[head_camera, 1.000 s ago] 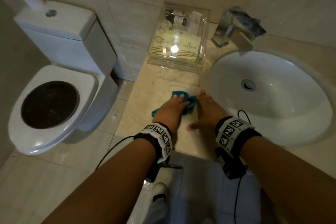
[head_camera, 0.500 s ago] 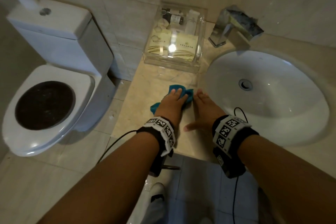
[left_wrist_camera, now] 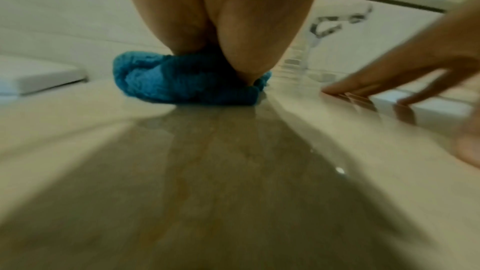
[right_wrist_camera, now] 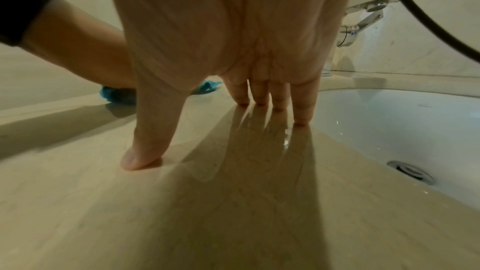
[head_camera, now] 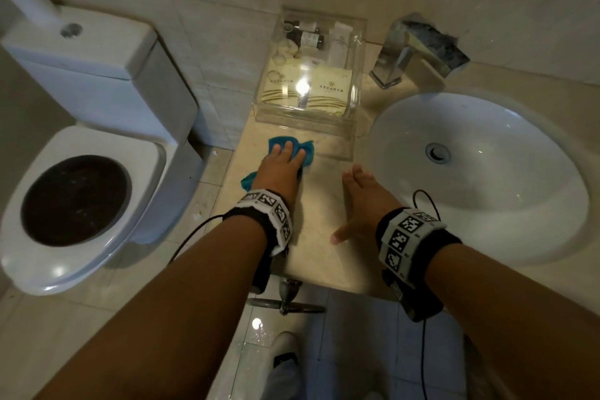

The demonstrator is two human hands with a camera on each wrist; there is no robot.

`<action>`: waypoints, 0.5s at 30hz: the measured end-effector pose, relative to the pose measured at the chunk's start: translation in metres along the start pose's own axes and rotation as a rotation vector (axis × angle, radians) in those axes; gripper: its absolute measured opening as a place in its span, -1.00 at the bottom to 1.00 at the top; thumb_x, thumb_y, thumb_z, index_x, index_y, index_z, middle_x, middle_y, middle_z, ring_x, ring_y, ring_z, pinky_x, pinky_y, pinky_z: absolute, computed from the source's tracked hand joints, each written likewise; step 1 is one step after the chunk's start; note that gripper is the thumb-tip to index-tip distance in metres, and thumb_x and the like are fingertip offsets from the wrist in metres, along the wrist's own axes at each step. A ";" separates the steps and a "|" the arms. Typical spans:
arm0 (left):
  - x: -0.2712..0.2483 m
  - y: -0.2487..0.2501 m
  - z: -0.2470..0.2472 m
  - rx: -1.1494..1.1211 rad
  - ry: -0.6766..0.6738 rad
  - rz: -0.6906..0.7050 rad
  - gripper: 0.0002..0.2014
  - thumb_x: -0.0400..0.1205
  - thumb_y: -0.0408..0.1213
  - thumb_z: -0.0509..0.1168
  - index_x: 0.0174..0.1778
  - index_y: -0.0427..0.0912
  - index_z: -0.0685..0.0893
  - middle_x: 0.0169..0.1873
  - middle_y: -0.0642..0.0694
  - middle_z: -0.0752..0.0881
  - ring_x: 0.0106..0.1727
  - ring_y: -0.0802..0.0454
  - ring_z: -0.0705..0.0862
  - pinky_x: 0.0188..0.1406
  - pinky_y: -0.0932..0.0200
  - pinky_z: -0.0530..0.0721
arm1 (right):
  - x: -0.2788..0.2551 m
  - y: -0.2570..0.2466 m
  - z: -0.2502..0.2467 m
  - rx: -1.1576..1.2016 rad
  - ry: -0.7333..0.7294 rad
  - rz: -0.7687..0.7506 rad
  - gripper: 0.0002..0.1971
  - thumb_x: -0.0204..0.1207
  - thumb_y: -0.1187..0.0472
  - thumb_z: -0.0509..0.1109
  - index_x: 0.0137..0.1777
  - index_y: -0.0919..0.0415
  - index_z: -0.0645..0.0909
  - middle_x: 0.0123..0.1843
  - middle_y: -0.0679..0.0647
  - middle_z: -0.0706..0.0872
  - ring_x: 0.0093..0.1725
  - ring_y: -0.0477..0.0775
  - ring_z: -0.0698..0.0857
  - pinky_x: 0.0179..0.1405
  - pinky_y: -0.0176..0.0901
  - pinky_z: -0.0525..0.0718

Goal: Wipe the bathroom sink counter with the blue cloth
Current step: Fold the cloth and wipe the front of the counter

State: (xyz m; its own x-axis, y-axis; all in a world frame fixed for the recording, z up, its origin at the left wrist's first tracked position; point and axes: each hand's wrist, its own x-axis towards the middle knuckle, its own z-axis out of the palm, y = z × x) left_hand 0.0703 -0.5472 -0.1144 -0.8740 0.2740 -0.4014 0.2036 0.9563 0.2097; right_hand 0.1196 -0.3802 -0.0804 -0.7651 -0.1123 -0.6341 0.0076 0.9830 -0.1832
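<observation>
A crumpled blue cloth (head_camera: 306,150) (left_wrist_camera: 182,81) (right_wrist_camera: 116,94) lies on the beige stone counter (head_camera: 319,237) just in front of a clear box. My left hand (head_camera: 285,166) (left_wrist_camera: 228,28) presses flat on the cloth with straight fingers. My right hand (head_camera: 357,201) (right_wrist_camera: 233,48) rests on the bare counter beside the white sink basin (head_camera: 480,172), fingers straight and thumb spread; its fingertips (right_wrist_camera: 259,102) touch the wet surface. The two hands are apart, with bare counter between them.
A clear plastic box of toiletries (head_camera: 308,75) stands at the back of the counter against the tiled wall. A chrome faucet (head_camera: 418,49) is behind the basin. A white toilet (head_camera: 81,172) stands left of the counter's edge. A shoe (head_camera: 282,357) shows on the floor below.
My left hand has pushed the blue cloth forward and to the left, towards the clear box and away from my right hand. The right hand has stayed on the counter.
</observation>
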 end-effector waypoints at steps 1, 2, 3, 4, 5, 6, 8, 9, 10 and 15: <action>-0.003 0.001 0.002 0.022 -0.029 0.041 -0.29 0.67 -0.38 0.18 0.68 -0.09 -0.05 0.67 -0.19 -0.15 0.67 -0.23 -0.12 0.63 0.00 -0.05 | -0.001 -0.001 0.000 0.000 0.000 0.006 0.31 0.15 -0.19 0.60 0.62 0.16 -0.30 0.66 0.12 -0.34 0.66 0.14 -0.25 0.62 -0.06 -0.14; -0.006 0.001 0.004 0.036 -0.053 0.081 -0.27 0.66 -0.38 0.20 0.68 -0.07 -0.05 0.67 -0.18 -0.16 0.67 -0.22 -0.13 0.63 0.00 -0.07 | -0.001 -0.001 -0.001 0.000 0.001 0.011 0.31 0.15 -0.19 0.60 0.63 0.15 -0.30 0.66 0.12 -0.34 0.66 0.14 -0.25 0.63 -0.06 -0.13; -0.009 0.000 0.006 0.042 -0.069 0.108 -0.26 0.65 -0.39 0.21 0.68 -0.06 -0.05 0.67 -0.17 -0.17 0.67 -0.21 -0.14 0.64 0.02 -0.08 | -0.001 -0.002 -0.001 0.000 0.000 0.016 0.31 0.15 -0.18 0.60 0.63 0.15 -0.30 0.66 0.12 -0.34 0.66 0.14 -0.24 0.64 -0.05 -0.11; -0.009 -0.002 0.006 0.041 -0.074 0.123 -0.25 0.64 -0.41 0.21 0.67 -0.04 -0.05 0.67 -0.17 -0.17 0.68 -0.20 -0.14 0.64 0.03 -0.08 | -0.002 -0.003 -0.002 0.001 0.000 0.019 0.31 0.15 -0.18 0.61 0.63 0.13 -0.30 0.67 0.12 -0.34 0.66 0.14 -0.24 0.64 -0.03 -0.10; -0.007 -0.004 0.006 0.038 -0.069 0.129 -0.25 0.64 -0.43 0.21 0.67 -0.04 -0.05 0.67 -0.16 -0.16 0.68 -0.20 -0.13 0.64 0.03 -0.07 | -0.001 -0.003 -0.002 0.003 -0.002 0.020 0.30 0.15 -0.17 0.61 0.63 0.11 -0.29 0.66 0.12 -0.34 0.66 0.15 -0.24 0.64 -0.02 -0.08; -0.003 -0.006 0.004 0.033 -0.059 0.125 -0.26 0.64 -0.44 0.19 0.67 -0.04 -0.04 0.67 -0.17 -0.15 0.67 -0.21 -0.12 0.64 0.03 -0.06 | -0.001 -0.004 -0.003 0.007 -0.010 0.018 0.29 0.15 -0.15 0.62 0.63 0.07 -0.28 0.66 0.12 -0.34 0.66 0.16 -0.24 0.64 0.00 -0.07; 0.009 -0.002 -0.001 0.022 -0.025 0.096 -0.32 0.68 -0.40 0.15 0.67 -0.06 -0.01 0.67 -0.18 -0.12 0.67 -0.24 -0.09 0.63 0.01 -0.03 | 0.000 -0.004 -0.004 0.022 -0.024 0.021 0.27 0.15 -0.12 0.63 0.63 -0.01 -0.27 0.66 0.11 -0.35 0.66 0.17 -0.25 0.63 0.04 -0.05; 0.015 0.003 -0.004 0.022 -0.007 0.081 -0.36 0.70 -0.36 0.11 0.67 -0.07 0.00 0.67 -0.19 -0.11 0.67 -0.25 -0.09 0.63 -0.01 -0.02 | 0.000 -0.004 -0.004 0.029 -0.026 0.023 0.27 0.14 -0.12 0.63 0.63 -0.03 -0.26 0.66 0.11 -0.36 0.65 0.18 -0.25 0.63 0.05 -0.04; 0.021 0.008 -0.006 0.026 0.003 0.071 -0.39 0.72 -0.33 0.08 0.67 -0.07 0.00 0.67 -0.19 -0.11 0.67 -0.25 -0.08 0.63 -0.02 -0.02 | 0.001 -0.003 -0.003 0.034 -0.026 0.025 0.27 0.13 -0.12 0.64 0.63 -0.05 -0.26 0.66 0.10 -0.36 0.65 0.18 -0.26 0.63 0.07 -0.04; 0.031 0.034 -0.007 0.099 -0.034 0.135 -0.40 0.74 -0.27 0.07 0.68 -0.04 -0.02 0.67 -0.16 -0.10 0.67 -0.23 -0.09 0.63 -0.07 0.03 | 0.004 0.000 0.000 0.015 -0.014 0.012 0.29 0.11 -0.16 0.63 0.63 -0.02 -0.25 0.66 0.13 -0.35 0.65 0.21 -0.26 0.63 0.08 -0.06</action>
State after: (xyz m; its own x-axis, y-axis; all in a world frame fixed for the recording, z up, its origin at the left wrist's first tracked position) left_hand 0.0465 -0.5069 -0.1135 -0.8209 0.4021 -0.4055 0.3617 0.9156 0.1756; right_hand 0.1165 -0.3803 -0.0825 -0.7555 -0.1027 -0.6470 0.0263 0.9821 -0.1866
